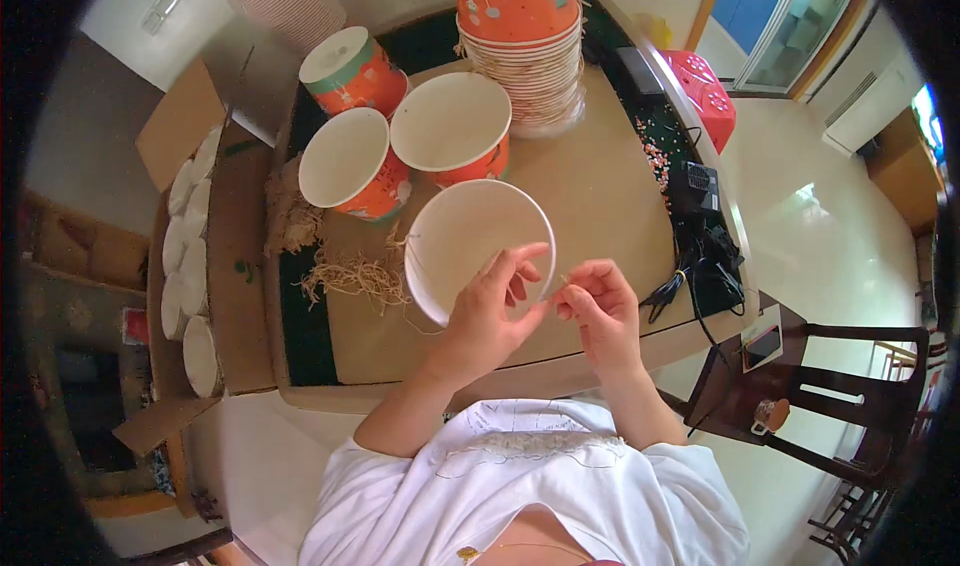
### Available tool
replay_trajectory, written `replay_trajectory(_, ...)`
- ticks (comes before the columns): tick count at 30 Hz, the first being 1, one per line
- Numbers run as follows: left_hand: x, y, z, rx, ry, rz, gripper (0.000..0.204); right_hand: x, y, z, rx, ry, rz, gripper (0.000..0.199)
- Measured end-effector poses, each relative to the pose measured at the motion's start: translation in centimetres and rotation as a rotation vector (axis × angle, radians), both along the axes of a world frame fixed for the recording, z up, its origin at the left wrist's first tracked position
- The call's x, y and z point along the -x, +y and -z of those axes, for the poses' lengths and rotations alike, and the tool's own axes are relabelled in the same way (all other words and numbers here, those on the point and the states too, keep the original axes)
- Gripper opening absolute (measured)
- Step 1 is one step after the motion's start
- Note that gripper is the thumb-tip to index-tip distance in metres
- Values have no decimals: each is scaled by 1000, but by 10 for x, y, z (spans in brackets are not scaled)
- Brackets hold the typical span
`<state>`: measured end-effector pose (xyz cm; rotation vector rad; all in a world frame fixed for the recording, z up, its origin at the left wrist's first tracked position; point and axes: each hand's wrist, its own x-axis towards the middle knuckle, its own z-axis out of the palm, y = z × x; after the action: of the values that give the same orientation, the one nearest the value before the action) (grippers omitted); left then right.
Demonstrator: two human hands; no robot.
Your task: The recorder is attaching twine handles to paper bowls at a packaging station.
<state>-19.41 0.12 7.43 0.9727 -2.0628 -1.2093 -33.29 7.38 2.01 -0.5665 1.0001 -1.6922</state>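
Note:
My left hand (490,306) grips the near rim of an empty white-lined paper bowl (455,236), tilted so its inside faces me. My right hand (598,301) is just right of the rim, thumb and fingers pinched on a thin pale string or strand that is hard to make out. Three more orange paper bowls stand behind on the table: one (345,161) at the left, one (455,126) in the middle, one (350,66) farther back. A tall stack of orange bowls (520,36) rises at the back.
A heap of straw-like fibre (350,271) lies left of the held bowl on the tan table (600,186). An open cardboard box with white lids (190,256) stands at the left. A black device with cables (700,236), a red stool (700,91) and a dark wooden chair (830,396) are to the right.

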Motion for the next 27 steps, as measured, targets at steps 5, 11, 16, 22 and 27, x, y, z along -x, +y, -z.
replay_trajectory(5, -2, -3, 6, -136, 263, 132, 25, 4, 8, -5, 139, -184, -129, 15)
replay_trajectory(11, -6, 1, 7, -164, 205, 140, 12, 3, 15, -10, 25, -67, -214, 17)
replay_trajectory(16, 1, 6, 1, 159, 66, 30, 13, -10, 15, -6, 86, 268, -25, 11)
replay_trajectory(22, -1, 5, 3, 177, 6, 96, 16, -14, 14, -8, 34, 320, -1, 6)
replay_trajectory(27, -1, 6, 6, 52, -3, 131, 13, -9, 16, -6, -40, 343, 3, 5)
